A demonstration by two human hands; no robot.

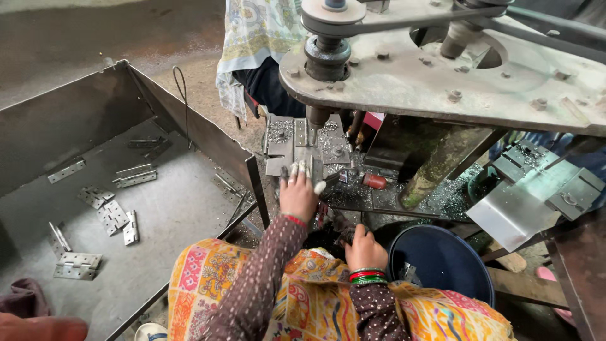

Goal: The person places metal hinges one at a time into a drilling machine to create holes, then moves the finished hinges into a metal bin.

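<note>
- Tray (76, 113) — a large open sheet-metal bin at far left; it holds scattered finished hinges (113, 216), lying flat, some folded, some opened, most well apart from one another.
- Left hand (298, 192) — stretched forward, palm down, fingers extended and pressing a hinge plate (307, 153) flat on the drill table directly beneath the drill bit (314, 123). The fingertips appear taped.
- Hinge plate — judged a thin, stiff steel piece, light but sharp-edged and probably slick with swarf; best held by flat pressure on its faces and edges, fingers clear of the bit.
- Drill table (281, 136) — strewn with bright metal chips around the plate.
- Right hand (364, 247) — lower and nearer the body, fingers clenched around a dark lever or handle (338, 224); exactly what it is cannot be told.
- Bucket (442, 259) — dark blue, round, just right of the right hand; a few small metal pieces show at its bottom left, the rest in shadow.
- Second table (536, 189) — at far right, carrying more metal plates.
</note>
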